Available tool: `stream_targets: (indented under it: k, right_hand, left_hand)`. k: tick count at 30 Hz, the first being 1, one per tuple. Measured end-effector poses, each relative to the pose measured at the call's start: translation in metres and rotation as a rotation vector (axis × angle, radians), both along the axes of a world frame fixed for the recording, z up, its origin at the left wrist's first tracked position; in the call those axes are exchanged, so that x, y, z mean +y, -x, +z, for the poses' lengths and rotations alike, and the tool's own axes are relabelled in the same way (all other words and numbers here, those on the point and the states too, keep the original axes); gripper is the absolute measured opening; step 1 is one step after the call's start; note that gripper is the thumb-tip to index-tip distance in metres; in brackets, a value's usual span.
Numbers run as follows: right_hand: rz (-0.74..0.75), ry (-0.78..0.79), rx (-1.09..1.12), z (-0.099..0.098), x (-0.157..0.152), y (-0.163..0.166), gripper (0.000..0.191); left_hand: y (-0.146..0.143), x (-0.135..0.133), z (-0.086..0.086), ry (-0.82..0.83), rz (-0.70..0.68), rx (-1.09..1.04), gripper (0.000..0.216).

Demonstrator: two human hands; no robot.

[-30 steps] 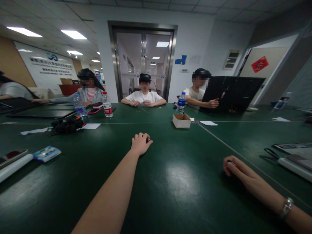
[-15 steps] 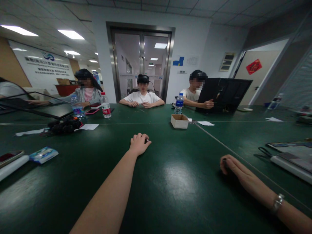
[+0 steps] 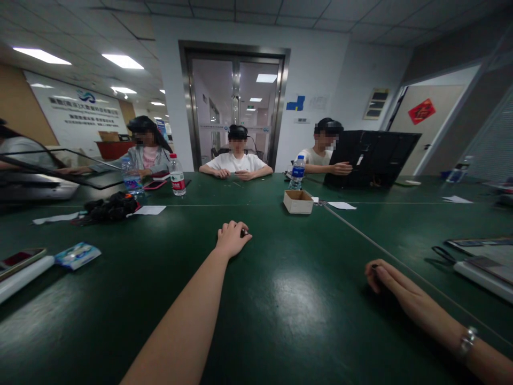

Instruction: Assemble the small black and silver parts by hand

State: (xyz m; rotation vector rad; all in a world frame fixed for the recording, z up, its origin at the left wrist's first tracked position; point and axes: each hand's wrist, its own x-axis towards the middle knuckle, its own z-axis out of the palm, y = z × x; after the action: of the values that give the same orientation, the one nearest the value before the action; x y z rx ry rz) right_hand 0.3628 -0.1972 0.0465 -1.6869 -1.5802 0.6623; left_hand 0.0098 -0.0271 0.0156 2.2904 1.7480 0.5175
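My left hand (image 3: 232, 239) rests on the dark green tabletop (image 3: 256, 299) ahead of me. Its fingers are closed round a small dark shiny piece (image 3: 244, 233), mostly hidden by the thumb and fingers, so its kind is unclear. Farther right and nearer to me, my right hand (image 3: 387, 278) lies on its side on the table, wrist in a silver bracelet (image 3: 467, 342). Between its thumb and curled fingers shows another small dark piece (image 3: 375, 267), too small to name. Beyond my left hand, to the right, stands a small open cardboard box (image 3: 298, 205).
Water bottles (image 3: 177, 175) (image 3: 297, 172) stand toward the far side. At left lie a black bundle (image 3: 110, 206), a tissue pack (image 3: 78, 255) and a phone (image 3: 22, 261). Electronic equipment (image 3: 487, 267) sits at right. Several people sit around the table, one behind a black panel (image 3: 372, 159).
The view has shifted slightly, so everything sits a little lower and farther right. Both my hands keep their places and grips. The person at right has moved a hand on the black panel.
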Motion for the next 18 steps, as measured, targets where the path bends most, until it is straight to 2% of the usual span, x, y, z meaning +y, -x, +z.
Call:
stream_targets:
  k: [5, 10, 18]
  right_hand:
    - [0.009, 0.033, 0.029, 0.0032, -0.0028, 0.0017, 0.046]
    - [-0.003, 0.050, -0.043, 0.0002, -0.0033, 0.0007, 0.039]
    - [-0.002, 0.050, -0.086, -0.0031, -0.0015, -0.0021, 0.046]
  left_hand:
    - [0.0005, 0.0016, -0.0015, -0.007, -0.002, -0.046, 0.045]
    - [0.0005, 0.0008, -0.0003, 0.005, -0.005, -0.040, 0.047]
    - [0.0001, 0.0010, -0.0012, -0.010, 0.012, -0.022, 0.044]
